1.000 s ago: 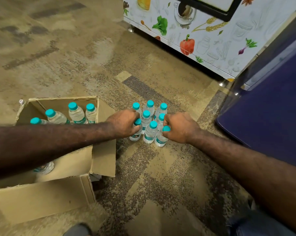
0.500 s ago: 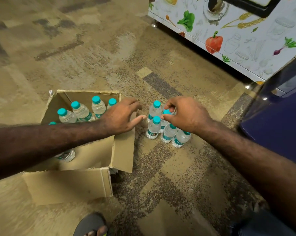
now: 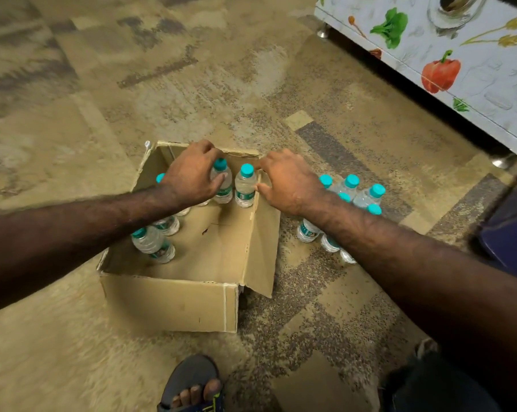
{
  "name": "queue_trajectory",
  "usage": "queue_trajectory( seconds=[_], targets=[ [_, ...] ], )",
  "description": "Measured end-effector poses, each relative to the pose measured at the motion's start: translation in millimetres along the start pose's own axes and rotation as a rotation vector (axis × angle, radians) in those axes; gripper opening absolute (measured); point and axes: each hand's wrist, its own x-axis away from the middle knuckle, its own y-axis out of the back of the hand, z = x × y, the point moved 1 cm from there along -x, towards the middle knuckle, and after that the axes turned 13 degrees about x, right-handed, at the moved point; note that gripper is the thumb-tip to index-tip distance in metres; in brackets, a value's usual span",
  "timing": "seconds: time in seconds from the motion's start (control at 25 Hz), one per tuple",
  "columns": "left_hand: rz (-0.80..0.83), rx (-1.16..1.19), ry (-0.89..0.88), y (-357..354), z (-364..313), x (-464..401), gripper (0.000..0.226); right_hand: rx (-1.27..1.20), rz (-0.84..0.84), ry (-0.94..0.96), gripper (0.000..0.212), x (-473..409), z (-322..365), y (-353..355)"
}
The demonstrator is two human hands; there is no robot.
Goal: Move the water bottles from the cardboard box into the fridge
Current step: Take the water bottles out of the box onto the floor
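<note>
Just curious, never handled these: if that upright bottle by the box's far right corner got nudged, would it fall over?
Probably easily. The upright bottle is tall and narrow with a small base, so it likely tips. It looks full, so fairly heavy for its size. Once down, its round body would probably roll until the cardboard box wall stops it.

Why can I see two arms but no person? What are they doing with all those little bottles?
The camera sits on the person's head and looks down, so you see only their arms and a sandalled foot. On the carpet stands a cardboard box with water bottles inside. The left hand grips one bottle in the box. The right hand reaches over the box edge beside another bottle, holding nothing. More bottles stand on the carpet beside the box.
</note>
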Motion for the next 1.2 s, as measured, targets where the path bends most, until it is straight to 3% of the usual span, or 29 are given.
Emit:
queue_trajectory(
  seconds=[0.2, 0.52, 0.76, 0.96, 1.2],
  targets=[
    [0.083, 0.011, 0.021, -6, 14, -3, 0.057, 0.169, 0.009, -0.024, 0.048, -30, 24, -11],
    [0.1, 0.082, -0.05, -14, 12, -4, 0.038, 0.298, 0.068, -0.07, 0.039, -36, 35, -23],
    [0.08, 0.143, 0.031, -3, 6, -12, 0.032, 0.008, 0.0, -0.101, 0.035, -32, 23, -12],
    [-0.076, 0.291, 0.031, 42, -25, -22, 0.021, -0.219, -0.16, -0.163, 0.024, -26, -2, 40],
    [-0.152, 0.37, -0.021, 90, -75, -53, 0.028, -0.41, -0.398, -0.284, 0.032, -7, -55, 106]
  ],
)
